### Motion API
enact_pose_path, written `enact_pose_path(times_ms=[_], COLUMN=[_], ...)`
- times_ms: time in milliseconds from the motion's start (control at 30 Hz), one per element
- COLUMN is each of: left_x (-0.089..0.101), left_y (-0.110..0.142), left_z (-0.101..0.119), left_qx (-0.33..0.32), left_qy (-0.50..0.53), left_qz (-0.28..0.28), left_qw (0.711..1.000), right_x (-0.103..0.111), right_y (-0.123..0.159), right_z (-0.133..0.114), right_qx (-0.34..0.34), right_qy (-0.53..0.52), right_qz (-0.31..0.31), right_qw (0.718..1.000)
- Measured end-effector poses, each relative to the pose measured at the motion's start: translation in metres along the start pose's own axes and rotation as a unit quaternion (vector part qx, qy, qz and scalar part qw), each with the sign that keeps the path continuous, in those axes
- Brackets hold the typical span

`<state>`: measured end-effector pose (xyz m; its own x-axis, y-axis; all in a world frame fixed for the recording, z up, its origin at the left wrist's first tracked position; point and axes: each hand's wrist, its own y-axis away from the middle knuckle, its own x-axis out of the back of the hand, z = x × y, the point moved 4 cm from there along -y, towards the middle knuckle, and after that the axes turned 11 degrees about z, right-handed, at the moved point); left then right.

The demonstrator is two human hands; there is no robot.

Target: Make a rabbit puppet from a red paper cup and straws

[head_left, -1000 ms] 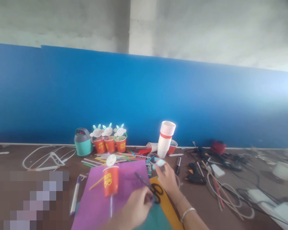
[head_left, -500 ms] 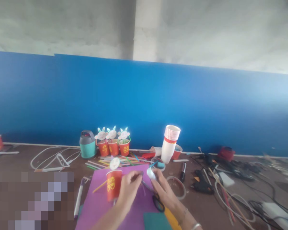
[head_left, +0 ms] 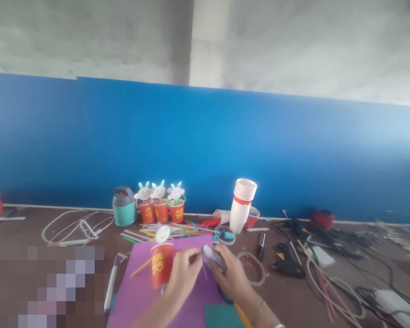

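Note:
My right hand (head_left: 234,273) is wrapped round a short grey tube with a pale rounded end (head_left: 214,258), which points left; its exact kind is unclear. My left hand (head_left: 186,271) is closed in a pinch close to that end, on something small and dark that I cannot make out. Both hands are above a purple sheet (head_left: 136,278). Beside my left hand a red paper cup (head_left: 161,264) with yellow characters carries a white paper disc (head_left: 162,234) over its rim. Dark scissor handles (head_left: 224,294) are partly hidden under my right wrist. A teal sheet (head_left: 222,315) lies nearer me.
Decorated red cups (head_left: 161,212) with paper faces stand at the back, near a teal-and-grey container (head_left: 124,209). Coloured sticks (head_left: 167,228) lie before them. A tall stack of paper cups (head_left: 241,205) rises behind my right hand. Black glue gun (head_left: 289,262) and cables lie right.
My right hand has turned and moved slightly left, bringing the tube's pale end close to my left fingertips. More of its grey body shows. My left hand has barely moved.

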<state>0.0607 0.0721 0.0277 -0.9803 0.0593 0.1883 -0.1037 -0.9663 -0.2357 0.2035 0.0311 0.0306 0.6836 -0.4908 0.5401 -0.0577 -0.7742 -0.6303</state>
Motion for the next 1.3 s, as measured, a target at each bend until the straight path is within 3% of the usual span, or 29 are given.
enact_pose_path(times_ms=[267,433,600,833,1100,1300], left_x=[0.0,0.004,0.005,0.003,0.003,0.005], left_y=[0.006,0.002,-0.002,0.003,0.006,0.004], left_z=[0.006,-0.003,-0.007,-0.001,-0.005,-0.006], left_qx=[-0.065,-0.01,0.023,-0.015,-0.081,-0.071], left_qy=[-0.062,-0.009,0.002,-0.026,-0.062,-0.061], left_qz=[0.042,0.059,0.044,0.057,0.075,0.075], left_qw=[0.995,0.998,0.999,0.998,0.992,0.993], right_x=[-0.003,0.004,0.004,-0.001,-0.004,-0.007], right_y=[0.002,0.0,0.001,0.002,0.003,0.003], right_z=[0.004,0.011,0.002,-0.007,-0.008,-0.011], right_qx=[-0.003,-0.045,-0.025,0.008,-0.023,-0.024], right_qy=[0.007,0.027,-0.009,-0.015,-0.022,-0.027], right_qz=[0.061,0.106,0.072,0.053,0.06,0.04], right_qw=[0.998,0.993,0.997,0.998,0.998,0.999])
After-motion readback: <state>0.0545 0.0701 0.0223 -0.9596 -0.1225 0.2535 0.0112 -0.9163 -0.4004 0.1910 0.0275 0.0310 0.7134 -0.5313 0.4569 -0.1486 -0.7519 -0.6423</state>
